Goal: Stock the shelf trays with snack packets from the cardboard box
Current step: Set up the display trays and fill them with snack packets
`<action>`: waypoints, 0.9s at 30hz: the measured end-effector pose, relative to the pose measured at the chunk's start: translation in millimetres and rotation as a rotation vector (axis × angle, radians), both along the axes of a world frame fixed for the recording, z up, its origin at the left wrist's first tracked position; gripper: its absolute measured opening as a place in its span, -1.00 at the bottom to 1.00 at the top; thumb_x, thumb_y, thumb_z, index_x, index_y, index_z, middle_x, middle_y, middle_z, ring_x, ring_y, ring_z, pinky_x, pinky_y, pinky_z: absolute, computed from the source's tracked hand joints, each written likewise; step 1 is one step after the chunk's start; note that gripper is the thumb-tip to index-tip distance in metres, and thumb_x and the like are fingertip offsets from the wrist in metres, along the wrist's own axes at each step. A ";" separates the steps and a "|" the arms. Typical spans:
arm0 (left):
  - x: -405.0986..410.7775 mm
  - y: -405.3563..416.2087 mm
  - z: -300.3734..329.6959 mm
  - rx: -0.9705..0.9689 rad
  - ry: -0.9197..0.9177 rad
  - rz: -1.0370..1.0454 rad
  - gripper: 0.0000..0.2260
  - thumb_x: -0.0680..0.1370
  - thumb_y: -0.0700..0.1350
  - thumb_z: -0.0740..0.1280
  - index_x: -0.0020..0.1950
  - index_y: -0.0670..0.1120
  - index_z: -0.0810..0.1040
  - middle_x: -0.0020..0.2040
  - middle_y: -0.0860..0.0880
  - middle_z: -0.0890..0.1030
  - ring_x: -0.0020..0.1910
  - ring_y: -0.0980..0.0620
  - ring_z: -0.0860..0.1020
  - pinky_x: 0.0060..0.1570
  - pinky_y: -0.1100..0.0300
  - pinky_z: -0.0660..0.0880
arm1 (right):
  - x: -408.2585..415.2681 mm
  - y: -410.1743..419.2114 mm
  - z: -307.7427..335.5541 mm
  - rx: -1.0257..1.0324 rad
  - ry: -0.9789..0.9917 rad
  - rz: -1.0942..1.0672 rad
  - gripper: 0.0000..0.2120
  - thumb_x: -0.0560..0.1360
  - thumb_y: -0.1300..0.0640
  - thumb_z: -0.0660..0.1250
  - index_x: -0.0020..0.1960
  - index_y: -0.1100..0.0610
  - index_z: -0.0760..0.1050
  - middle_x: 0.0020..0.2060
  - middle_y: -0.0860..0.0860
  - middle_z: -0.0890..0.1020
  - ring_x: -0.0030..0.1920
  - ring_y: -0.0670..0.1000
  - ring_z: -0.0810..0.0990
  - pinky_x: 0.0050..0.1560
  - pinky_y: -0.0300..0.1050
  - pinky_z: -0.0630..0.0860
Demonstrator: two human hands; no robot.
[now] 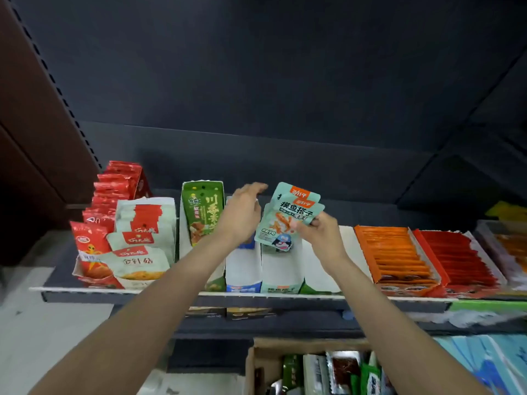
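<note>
Two bare forearms, no sleeves, watch or rings visible, end in the left hand (242,213) and right hand (322,238).

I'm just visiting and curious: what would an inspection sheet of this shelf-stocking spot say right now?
Surface: dark shelf carrying a row of display trays.
Job's things: mint-green snack packets held above the mint-green tray, which looks nearly empty; cardboard box below holds mixed packets.
Clutter: nothing seen.
Grippers: right hand pinches the packets; left hand open beside them, holding nothing.
Cables: nothing seen.
Surroundings: red packets at far left, orange tray and red tray filled at right; dark back panel behind.
</note>
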State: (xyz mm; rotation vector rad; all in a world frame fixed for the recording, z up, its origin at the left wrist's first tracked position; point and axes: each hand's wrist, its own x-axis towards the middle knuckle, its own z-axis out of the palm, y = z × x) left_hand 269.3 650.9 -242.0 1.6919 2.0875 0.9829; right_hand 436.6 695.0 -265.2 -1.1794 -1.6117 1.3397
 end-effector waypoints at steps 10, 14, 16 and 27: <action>-21.2 30.7 -16.9 -0.240 0.367 -0.257 -0.67 0.64 -0.18 0.06 0.36 -0.04 0.44 0.27 -0.06 0.52 0.29 -0.07 0.37 0.21 0.08 0.27 | 11.1 15.9 -3.0 -0.013 -0.099 -0.013 -0.80 0.43 0.31 0.43 0.02 0.12 0.58 -0.09 -0.09 0.68 -0.09 -0.20 0.64 -0.13 -0.34 0.58; -23.8 32.5 -17.8 -0.213 0.312 -0.266 -0.65 0.61 -0.26 0.07 0.28 -0.02 0.51 0.21 -0.05 0.57 0.25 -0.05 0.38 0.19 0.07 0.30 | -2.5 15.7 -21.2 0.114 -0.350 -0.010 -0.76 0.39 0.31 0.47 0.06 0.24 0.60 -0.01 0.08 0.66 -0.02 0.00 0.63 0.01 -0.08 0.59; -22.9 31.8 -17.0 -0.230 0.317 -0.282 -0.64 0.59 -0.30 0.07 0.25 -0.04 0.52 0.19 -0.08 0.56 0.23 -0.06 0.38 0.18 0.07 0.29 | -10.8 15.7 -26.3 0.200 -0.486 -0.056 -0.72 0.41 0.26 0.47 0.10 0.24 0.58 0.03 0.09 0.60 0.03 0.04 0.59 -0.01 -0.12 0.56; -21.3 23.6 -14.5 -0.237 0.244 -0.262 -0.68 0.61 -0.24 0.09 0.31 -0.03 0.45 0.18 -0.09 0.56 0.26 -0.04 0.37 0.19 0.07 0.32 | -13.5 14.4 -23.6 0.240 -0.530 0.001 -0.68 0.48 0.19 0.39 0.18 0.03 0.39 0.11 -0.03 0.60 -0.07 -0.14 0.53 -0.17 -0.34 0.47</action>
